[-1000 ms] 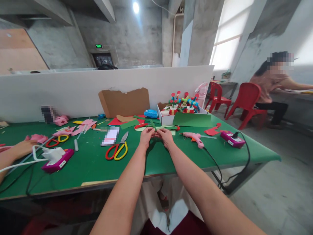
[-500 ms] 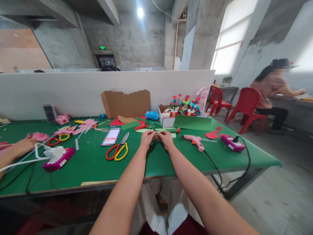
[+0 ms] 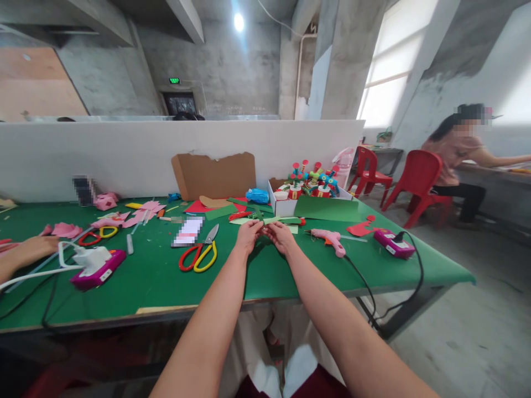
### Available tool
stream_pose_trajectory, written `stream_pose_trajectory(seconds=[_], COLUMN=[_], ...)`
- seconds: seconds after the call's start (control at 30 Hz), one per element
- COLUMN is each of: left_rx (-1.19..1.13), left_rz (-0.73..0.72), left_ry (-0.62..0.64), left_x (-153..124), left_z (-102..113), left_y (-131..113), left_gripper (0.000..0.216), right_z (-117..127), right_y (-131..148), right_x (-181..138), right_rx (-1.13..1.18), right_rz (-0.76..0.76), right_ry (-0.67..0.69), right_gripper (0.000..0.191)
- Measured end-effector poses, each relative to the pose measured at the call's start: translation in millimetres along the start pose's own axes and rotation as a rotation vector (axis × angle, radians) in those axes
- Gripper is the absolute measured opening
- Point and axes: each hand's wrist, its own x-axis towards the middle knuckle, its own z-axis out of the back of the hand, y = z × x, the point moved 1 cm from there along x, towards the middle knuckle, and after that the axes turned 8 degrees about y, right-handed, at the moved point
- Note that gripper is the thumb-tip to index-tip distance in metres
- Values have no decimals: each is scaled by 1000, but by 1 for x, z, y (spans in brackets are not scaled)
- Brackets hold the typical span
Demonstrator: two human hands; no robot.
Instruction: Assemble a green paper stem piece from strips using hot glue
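My left hand (image 3: 248,234) and my right hand (image 3: 280,235) meet over the green table (image 3: 166,293), fingertips pinched close together. Between them is a narrow green paper strip (image 3: 269,220), mostly hidden by the fingers. Just beyond lie light green paper pieces (image 3: 238,221) and a small tool with a red handle (image 3: 239,216). Scissors (image 3: 199,253) with one red and one yellow handle rest left of my left hand. To the right of my right hand lies a pink glue gun (image 3: 332,239), its cord running off the table's front edge.
A white box (image 3: 285,208) of colourful figures stands behind my hands, a green sheet (image 3: 327,208) leaning on it. Purple power strips (image 3: 394,244) sit at both sides. At left are a phone (image 3: 188,231), pink scraps (image 3: 143,213) and another person's hand (image 3: 39,246).
The green strip stood up between my fingers before and now lies lower, less of it showing. My hands stay almost in place. The seated person at right has stretched an arm forward.
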Motion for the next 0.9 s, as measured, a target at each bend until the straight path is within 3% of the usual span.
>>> stream_pose_trajectory(seconds=[0.9], left_rx=[45], left_rz=[10], left_ry=[-5], left_x=[0], left_z=[-2], left_y=[1], left_gripper=[34], right_z=[-3], right_y=[0], right_x=[-2], right_rx=[-8], right_rz=[13], right_ry=[-10], right_gripper=[29])
